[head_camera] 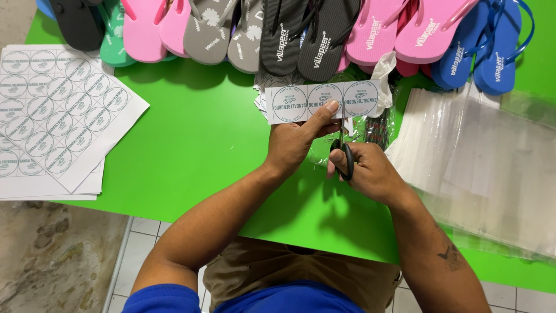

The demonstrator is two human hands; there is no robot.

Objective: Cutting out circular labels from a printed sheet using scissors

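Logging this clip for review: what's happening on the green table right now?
A person's left hand holds up a paper strip of three round labels, while the right hand works black-handled scissors at its lower edge. Uncut label sheets lie at the left, clear plastic bags at the right, and flip-flops line the far edge.

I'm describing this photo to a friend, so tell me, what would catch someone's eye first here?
Probably the bright green table and the row of flip-flops in pink, grey, black, teal and blue along its far edge. At the centre, the left hand holds up a paper strip of three round labels while the right hand works black-handled scissors at it. Uncut label sheets lie at left and clear plastic bags at right.
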